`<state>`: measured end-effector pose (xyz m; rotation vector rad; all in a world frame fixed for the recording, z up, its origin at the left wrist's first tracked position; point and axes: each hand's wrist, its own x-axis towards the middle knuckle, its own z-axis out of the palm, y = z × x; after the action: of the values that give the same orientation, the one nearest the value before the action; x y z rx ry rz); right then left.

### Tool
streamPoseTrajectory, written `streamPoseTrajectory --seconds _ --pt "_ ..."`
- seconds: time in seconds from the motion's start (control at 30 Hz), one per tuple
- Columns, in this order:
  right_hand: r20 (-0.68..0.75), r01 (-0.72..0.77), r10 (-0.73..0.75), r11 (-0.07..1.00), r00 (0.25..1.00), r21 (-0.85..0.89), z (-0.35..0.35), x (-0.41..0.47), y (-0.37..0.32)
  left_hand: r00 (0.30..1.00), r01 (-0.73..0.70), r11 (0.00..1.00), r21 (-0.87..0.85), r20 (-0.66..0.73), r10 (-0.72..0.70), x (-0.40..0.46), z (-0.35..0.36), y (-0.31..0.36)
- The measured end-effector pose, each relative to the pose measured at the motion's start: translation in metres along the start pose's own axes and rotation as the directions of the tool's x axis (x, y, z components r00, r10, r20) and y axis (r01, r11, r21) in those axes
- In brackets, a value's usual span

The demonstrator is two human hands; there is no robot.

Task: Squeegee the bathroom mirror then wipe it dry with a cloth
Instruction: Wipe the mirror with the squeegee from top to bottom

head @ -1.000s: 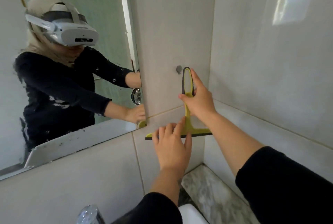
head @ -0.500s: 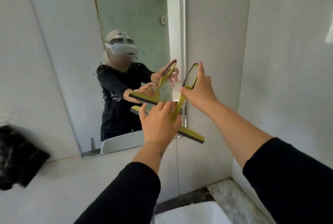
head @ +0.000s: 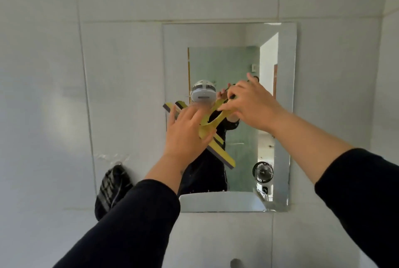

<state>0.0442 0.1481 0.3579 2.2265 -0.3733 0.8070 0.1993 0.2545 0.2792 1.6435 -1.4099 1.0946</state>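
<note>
The yellow squeegee [head: 218, 125] is held in front of the mirror [head: 285, 116], its blade slanted from 10 to 4 o'clock. Its handle is gripped by the right hand [head: 248, 103]; the blade's middle is pressed by the spread left hand [head: 185, 136]. A dark cloth [head: 112, 190] is hung at 8 o'clock.

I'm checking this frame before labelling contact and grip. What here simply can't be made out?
Head view only:
- Whether the squeegee blade touches the mirror: the left hand covers the blade's middle.
- The right hand's grip on the handle: the fingers hide it, with motion blur.
- What the dark item hanging on the wall is: partly behind the left sleeve.
- Water on the glass: too fine to see.
</note>
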Motion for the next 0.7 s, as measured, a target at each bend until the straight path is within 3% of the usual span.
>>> streamPoseTrajectory --seconds 0.1,0.27,0.5,0.7 --pt "-0.086 -0.078 0.075 0.997 0.993 -0.023 -0.007 0.029 0.006 0.993 0.062 0.996 -0.067 -0.101 -0.069 0.010 -0.012 -0.024" --pt "-0.196 -0.248 0.251 0.968 0.948 0.042 -0.019 0.085 0.018 0.972 0.193 0.976 -0.105 -0.119 -0.205 0.017 -0.013 -0.055" --pt "-0.198 -0.388 0.408 0.912 0.891 0.135 -0.021 0.155 0.028 0.973 0.228 0.972 -0.048 -0.015 -0.229 0.026 0.023 -0.079" --pt "-0.207 -0.366 0.395 0.916 0.895 0.163 -0.017 0.187 0.018 0.962 0.265 0.960 0.088 0.050 -0.270 0.037 0.061 -0.077"
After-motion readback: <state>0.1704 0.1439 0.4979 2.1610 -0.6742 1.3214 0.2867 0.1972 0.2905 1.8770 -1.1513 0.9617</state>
